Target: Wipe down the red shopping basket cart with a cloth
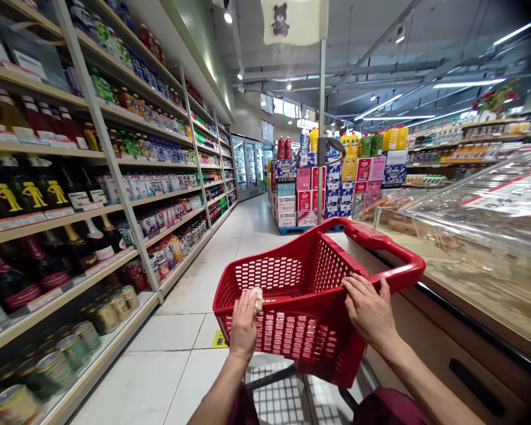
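A red plastic shopping cart with a perforated basket stands side-on in front of me. My left hand presses a crumpled whitish cloth against the near rim, towards the basket's left end. Most of that cloth is hidden behind the fingers. Near the handle, my right hand grips the same rim, fingers over the edge and thumb raised. Inside the basket I see only its red walls.
Shelves of bottles and cans line the left side. At the right, close to the cart, is a counter with clear plastic lids. Stacked drink cartons and a metal pole stand ahead. White floor tiles run down the aisle.
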The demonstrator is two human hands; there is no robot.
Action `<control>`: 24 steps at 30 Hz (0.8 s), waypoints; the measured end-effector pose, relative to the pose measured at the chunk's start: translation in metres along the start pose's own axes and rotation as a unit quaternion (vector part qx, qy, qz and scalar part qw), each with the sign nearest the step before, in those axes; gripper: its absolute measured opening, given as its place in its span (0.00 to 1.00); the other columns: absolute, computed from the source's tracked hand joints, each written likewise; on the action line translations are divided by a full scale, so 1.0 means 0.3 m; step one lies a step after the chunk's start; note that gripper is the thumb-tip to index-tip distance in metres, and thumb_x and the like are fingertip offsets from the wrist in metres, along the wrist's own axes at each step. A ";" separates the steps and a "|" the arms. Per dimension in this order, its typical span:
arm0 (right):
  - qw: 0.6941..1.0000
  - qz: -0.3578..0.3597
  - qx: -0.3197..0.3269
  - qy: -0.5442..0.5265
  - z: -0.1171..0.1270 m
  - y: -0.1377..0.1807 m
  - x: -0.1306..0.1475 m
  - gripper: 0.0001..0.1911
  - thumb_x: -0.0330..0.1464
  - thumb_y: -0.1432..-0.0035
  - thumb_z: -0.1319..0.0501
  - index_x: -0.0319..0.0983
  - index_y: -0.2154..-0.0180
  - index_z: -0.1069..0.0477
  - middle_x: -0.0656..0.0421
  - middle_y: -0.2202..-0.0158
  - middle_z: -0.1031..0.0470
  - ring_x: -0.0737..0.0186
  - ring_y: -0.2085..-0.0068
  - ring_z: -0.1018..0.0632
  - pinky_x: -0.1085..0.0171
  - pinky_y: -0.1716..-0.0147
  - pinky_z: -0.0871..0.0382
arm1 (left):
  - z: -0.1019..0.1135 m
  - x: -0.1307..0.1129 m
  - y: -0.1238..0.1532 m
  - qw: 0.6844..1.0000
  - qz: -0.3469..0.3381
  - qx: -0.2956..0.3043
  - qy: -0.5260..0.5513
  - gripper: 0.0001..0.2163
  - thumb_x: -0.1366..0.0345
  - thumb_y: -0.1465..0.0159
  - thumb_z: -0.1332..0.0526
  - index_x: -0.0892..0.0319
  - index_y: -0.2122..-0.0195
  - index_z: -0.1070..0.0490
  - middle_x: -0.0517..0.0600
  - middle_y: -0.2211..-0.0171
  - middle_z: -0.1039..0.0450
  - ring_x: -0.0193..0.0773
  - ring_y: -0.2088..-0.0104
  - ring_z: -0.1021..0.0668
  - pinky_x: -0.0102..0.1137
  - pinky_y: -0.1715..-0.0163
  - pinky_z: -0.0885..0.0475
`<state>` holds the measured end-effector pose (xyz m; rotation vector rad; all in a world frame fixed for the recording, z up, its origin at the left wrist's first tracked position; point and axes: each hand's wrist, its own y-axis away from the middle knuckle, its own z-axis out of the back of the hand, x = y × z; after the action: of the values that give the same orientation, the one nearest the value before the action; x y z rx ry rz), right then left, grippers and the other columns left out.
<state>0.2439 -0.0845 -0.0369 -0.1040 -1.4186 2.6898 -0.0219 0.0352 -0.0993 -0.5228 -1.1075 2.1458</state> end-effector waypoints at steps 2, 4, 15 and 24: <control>1.000 -0.005 0.000 -0.003 -0.002 0.000 0.009 0.15 0.31 0.45 0.50 0.40 0.60 0.28 0.56 0.57 0.25 0.56 0.52 0.30 0.48 0.45 0.60 | -0.023 -0.053 -0.017 1.000 -0.021 0.013 0.012 0.26 0.80 0.41 0.55 0.57 0.42 0.48 0.54 0.45 0.39 0.40 0.42 0.41 0.45 0.47 0.37; 1.000 0.001 0.005 -0.009 -0.001 -0.001 0.011 0.15 0.31 0.45 0.50 0.40 0.60 0.28 0.57 0.58 0.25 0.56 0.52 0.30 0.49 0.44 0.60 | -0.059 -0.141 -0.054 0.995 -0.073 0.039 0.046 0.26 0.80 0.41 0.55 0.58 0.42 0.48 0.53 0.44 0.39 0.39 0.42 0.41 0.43 0.47 0.36; 1.000 -0.009 0.009 -0.014 0.012 0.004 0.022 0.16 0.29 0.46 0.51 0.40 0.60 0.28 0.56 0.57 0.26 0.55 0.52 0.31 0.47 0.44 0.62 | 0.042 0.165 0.066 0.997 0.057 -0.027 -0.041 0.24 0.76 0.40 0.55 0.56 0.42 0.47 0.54 0.46 0.36 0.42 0.43 0.39 0.47 0.46 0.41; 1.000 0.009 0.023 -0.008 0.018 -0.001 0.013 0.16 0.29 0.46 0.51 0.40 0.59 0.29 0.58 0.57 0.25 0.57 0.53 0.30 0.48 0.44 0.62 | 0.078 0.122 0.038 0.999 0.031 0.008 -0.030 0.23 0.77 0.40 0.57 0.56 0.44 0.43 0.52 0.48 0.34 0.40 0.45 0.36 0.44 0.47 0.39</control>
<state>0.2395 -0.0881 -0.0336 -0.0928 -1.3666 2.7411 -0.0661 0.0431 -0.0972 -0.4930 -1.1196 2.2351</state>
